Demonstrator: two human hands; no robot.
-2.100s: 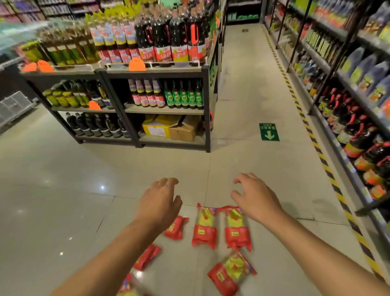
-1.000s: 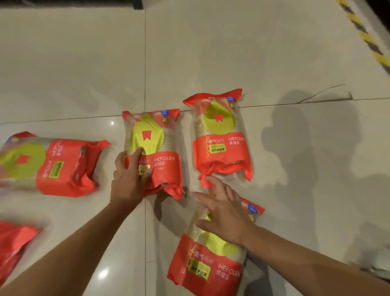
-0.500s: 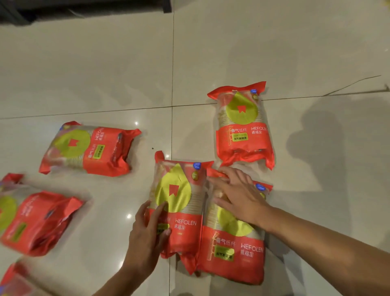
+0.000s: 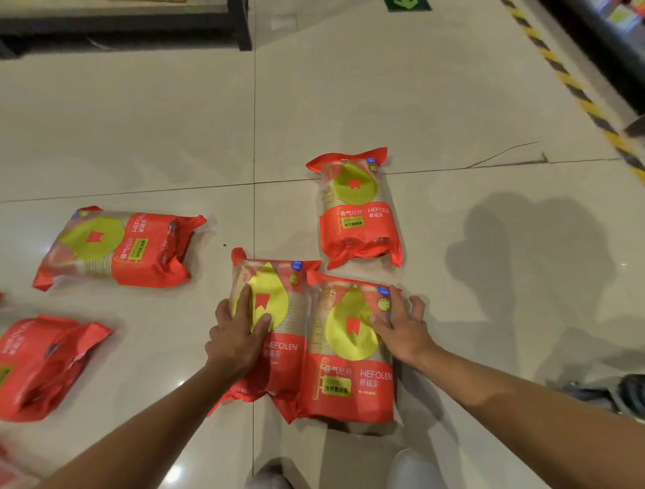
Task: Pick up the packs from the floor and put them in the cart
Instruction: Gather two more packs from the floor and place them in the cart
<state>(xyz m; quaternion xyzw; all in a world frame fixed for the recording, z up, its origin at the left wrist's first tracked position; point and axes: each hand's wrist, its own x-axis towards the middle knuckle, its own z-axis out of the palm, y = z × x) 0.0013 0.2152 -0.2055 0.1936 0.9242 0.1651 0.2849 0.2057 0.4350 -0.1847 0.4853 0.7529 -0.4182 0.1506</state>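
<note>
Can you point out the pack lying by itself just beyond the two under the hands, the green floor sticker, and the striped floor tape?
lone pack [image 4: 356, 213]: head view, on its printed front.
green floor sticker [image 4: 406, 4]: head view, its lower part at the top edge.
yellow-and-black floor tape [image 4: 572, 83]: head view, mid-strip, on the right.

Two packs [image 4: 307, 335] side by side; third pack [image 4: 359, 209] seemingly just behind

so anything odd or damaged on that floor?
Yes: red packs lie scattered on the floor at mixed angles, one sideways, another crumpled-looking. No tears or spills visible. A cracked tile shows near the far pack.
</note>
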